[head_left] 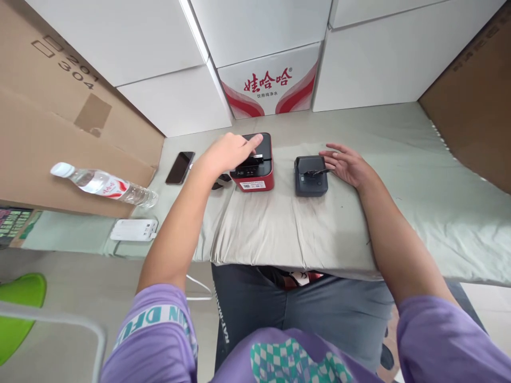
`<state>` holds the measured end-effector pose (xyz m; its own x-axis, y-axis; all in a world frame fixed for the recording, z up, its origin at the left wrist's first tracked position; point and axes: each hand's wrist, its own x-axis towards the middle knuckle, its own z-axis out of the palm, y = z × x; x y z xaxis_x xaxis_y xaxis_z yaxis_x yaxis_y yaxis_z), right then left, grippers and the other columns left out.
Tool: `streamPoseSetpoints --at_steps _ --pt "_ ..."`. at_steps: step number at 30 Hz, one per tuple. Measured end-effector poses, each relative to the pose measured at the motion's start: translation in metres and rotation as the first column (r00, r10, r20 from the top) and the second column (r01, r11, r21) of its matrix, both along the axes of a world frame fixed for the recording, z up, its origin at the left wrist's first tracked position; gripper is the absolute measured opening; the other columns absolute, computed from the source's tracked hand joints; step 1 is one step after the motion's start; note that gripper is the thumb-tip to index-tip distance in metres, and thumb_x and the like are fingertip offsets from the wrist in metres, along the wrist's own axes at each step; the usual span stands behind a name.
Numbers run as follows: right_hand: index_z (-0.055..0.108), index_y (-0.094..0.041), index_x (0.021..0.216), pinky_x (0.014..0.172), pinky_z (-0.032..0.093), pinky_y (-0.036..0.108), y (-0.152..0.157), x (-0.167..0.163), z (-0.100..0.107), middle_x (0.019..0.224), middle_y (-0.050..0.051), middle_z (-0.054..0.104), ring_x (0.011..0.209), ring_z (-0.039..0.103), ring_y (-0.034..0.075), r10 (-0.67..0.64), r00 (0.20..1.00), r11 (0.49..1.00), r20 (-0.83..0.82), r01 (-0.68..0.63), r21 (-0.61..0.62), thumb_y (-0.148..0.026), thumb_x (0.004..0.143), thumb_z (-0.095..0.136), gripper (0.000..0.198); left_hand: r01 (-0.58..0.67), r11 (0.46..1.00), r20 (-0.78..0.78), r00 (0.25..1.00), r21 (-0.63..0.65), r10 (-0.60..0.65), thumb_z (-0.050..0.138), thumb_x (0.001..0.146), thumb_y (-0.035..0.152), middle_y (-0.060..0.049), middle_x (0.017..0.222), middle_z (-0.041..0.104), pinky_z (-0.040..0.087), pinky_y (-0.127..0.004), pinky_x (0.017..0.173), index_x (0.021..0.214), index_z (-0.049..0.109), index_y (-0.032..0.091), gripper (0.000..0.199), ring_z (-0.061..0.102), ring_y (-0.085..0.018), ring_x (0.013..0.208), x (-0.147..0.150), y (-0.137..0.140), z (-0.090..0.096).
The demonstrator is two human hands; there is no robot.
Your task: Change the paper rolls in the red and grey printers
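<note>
While the left hand [227,154] covers the red printer [255,170], the right hand [345,165] touches the grey printer [311,178].

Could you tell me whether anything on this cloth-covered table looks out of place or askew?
Nothing looks spilled or damaged. The water bottle appears tilted against the cardboard box. The left hand rests on the red device; the right hand is beside the dark grey device.
</note>
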<state>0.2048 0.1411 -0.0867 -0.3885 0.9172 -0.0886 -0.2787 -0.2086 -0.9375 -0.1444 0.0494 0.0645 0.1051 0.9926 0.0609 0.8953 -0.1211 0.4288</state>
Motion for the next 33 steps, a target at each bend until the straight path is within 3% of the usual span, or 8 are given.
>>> streamPoseSetpoints --at_steps 7,14,18,22,25,27,29,33 --pt "0.07 -0.03 0.106 0.104 0.061 0.046 0.0 -0.001 0.002 0.107 0.005 0.079 0.119 0.071 0.028 -0.012 1.0 1.0 0.02 0.012 -0.005 -0.03 0.067 0.083 0.041 -0.039 0.999 0.007 0.999 0.011 0.038 0.037 0.095 0.083 -0.009 0.081 0.074 0.049 -0.041 0.09 0.09 0.079 0.023 0.073 0.069 -0.034 0.101 0.003 -0.005 -0.014" --pt "0.07 -0.031 0.108 0.103 0.061 0.045 0.0 0.0 -0.001 0.106 0.004 0.079 0.116 0.072 0.027 -0.02 1.0 1.0 0.024 0.02 0.007 -0.03 0.067 0.084 0.043 -0.041 0.992 -0.048 0.998 0.12 0.047 0.056 0.087 0.082 -0.016 0.09 0.071 0.046 -0.047 0.096 0.093 0.078 0.015 0.071 0.061 -0.045 0.119 0.051 0.011 -0.042" --pt "0.069 -0.031 0.109 0.103 0.06 0.043 0.001 0.0 -0.002 0.107 0.004 0.078 0.115 0.072 0.026 -0.012 1.0 1.0 0.028 0.012 0.006 -0.031 0.067 0.084 0.044 -0.067 0.991 -0.032 0.997 0.114 0.071 0.06 0.087 0.079 -0.019 0.096 0.072 0.044 -0.051 0.1 0.094 0.078 0.014 0.068 0.056 -0.049 0.129 0.071 0.017 -0.058" --pt "0.068 -0.031 0.11 0.105 0.06 0.046 0.001 0.001 -0.001 0.109 0.005 0.078 0.119 0.07 0.027 -0.003 0.999 1.0 0.032 0.003 0.008 -0.033 0.067 0.084 0.046 -0.146 0.985 0.027 0.989 0.088 0.144 0.045 0.1 0.066 -0.021 0.109 0.074 0.033 -0.064 0.115 0.102 0.079 0.013 0.063 0.053 -0.049 0.136 0.084 -0.005 -0.051" --pt "0.066 -0.031 0.11 0.103 0.061 0.047 0.002 0.001 -0.002 0.11 0.005 0.078 0.12 0.07 0.028 0.006 0.999 1.0 0.033 -0.006 0.007 -0.035 0.066 0.086 0.048 -0.152 0.955 0.137 0.983 0.256 0.119 0.034 0.106 0.053 -0.019 0.134 0.07 0.015 -0.066 0.129 0.125 0.074 0.015 0.058 0.044 -0.042 0.15 0.104 -0.037 -0.05" --pt "0.066 -0.032 0.11 0.104 0.06 0.046 0.002 0.001 -0.002 0.109 0.004 0.078 0.119 0.071 0.027 0.012 1.0 1.0 0.017 -0.012 0.003 -0.036 0.066 0.087 0.048 -0.099 0.942 0.212 0.977 0.321 0.031 0.033 0.107 0.048 -0.014 0.154 0.059 0.012 -0.06 0.134 0.143 0.063 0.019 0.055 0.035 -0.035 0.158 0.121 -0.054 -0.066" --pt "0.065 -0.033 0.108 0.106 0.06 0.045 0.001 0.001 -0.002 0.108 0.003 0.078 0.118 0.071 0.026 0.015 1.0 1.0 0.004 -0.015 0.0 -0.036 0.066 0.088 0.048 -0.05 0.946 0.264 0.964 0.321 -0.038 0.03 0.108 0.045 -0.012 0.165 0.047 0.016 -0.057 0.135 0.156 0.048 0.021 0.057 0.034 -0.029 0.159 0.133 -0.061 -0.093" --pt "0.066 -0.033 0.107 0.108 0.059 0.045 0.0 0.0 -0.002 0.106 0.002 0.079 0.115 0.071 0.024 0.015 1.0 1.0 -0.011 -0.015 -0.011 -0.035 0.066 0.089 0.047 -0.083 0.967 0.331 0.944 0.24 -0.002 0.032 0.107 0.047 -0.015 0.166 0.045 0.027 -0.052 0.133 0.161 0.038 0.02 0.061 0.04 -0.026 0.157 0.139 -0.056 -0.148"
